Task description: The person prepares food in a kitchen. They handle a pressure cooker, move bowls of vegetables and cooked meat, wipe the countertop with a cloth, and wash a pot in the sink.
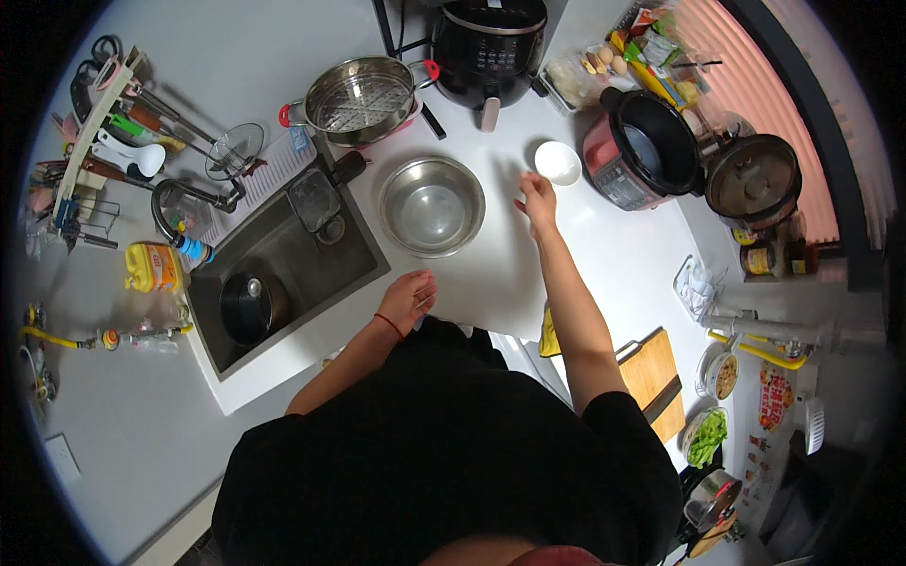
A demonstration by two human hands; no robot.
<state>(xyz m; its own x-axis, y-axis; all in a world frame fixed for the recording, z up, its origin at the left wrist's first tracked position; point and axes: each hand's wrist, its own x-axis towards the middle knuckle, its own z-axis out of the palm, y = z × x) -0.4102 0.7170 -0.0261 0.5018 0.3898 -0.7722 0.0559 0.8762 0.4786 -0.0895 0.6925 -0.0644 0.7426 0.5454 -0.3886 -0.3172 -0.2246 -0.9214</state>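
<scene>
My right hand (537,201) reaches over the white counter, just below and left of a small white bowl (558,163); its fingers are loosely curled with nothing seen in them, and whether it touches the bowl I cannot tell. A wide stainless steel basin (432,206) stands on the counter between the hands, and no contents show in it. Close to my body, near the counter's front edge, my left hand (413,298) is held palm up with slightly bent fingers and holds nothing visible. It has a red cord at the wrist.
Left lies a dark sink (304,264) holding a black pot (253,308). Behind the basin stand a steamer pot (361,101) and a black air fryer (488,60). An open electric pressure cooker (640,152) is at the right; a cutting board (652,382) with a knife lies lower right.
</scene>
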